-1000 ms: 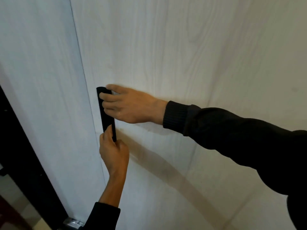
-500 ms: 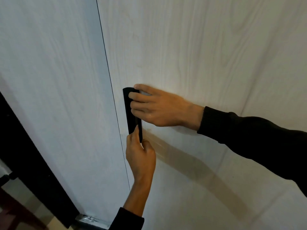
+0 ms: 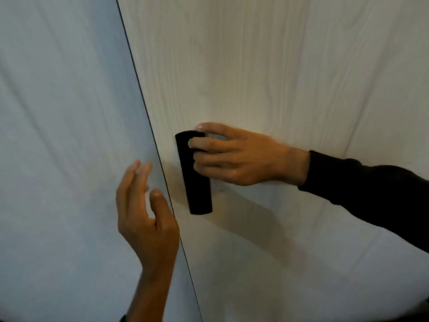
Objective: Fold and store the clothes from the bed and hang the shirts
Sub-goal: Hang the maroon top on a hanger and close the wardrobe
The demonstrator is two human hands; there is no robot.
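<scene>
A pale wood-grain wardrobe door (image 3: 267, 66) fills the right of the view, with a black vertical handle (image 3: 197, 184) near its left edge. My right hand (image 3: 234, 156) grips the upper part of that handle, fingers curled round it. My left hand (image 3: 144, 212) hovers in front of the neighbouring door, just left of the seam, fingers straight and holding nothing. No clothes or shirts are in view.
A second pale door panel (image 3: 65, 135) covers the left side. A thin dark seam (image 3: 148, 117) runs between the two doors from top to bottom. Both arms wear dark sleeves.
My left hand has let go of the handle's lower end and moved left and down, now open. The view has shifted so the doors sit further right.
</scene>
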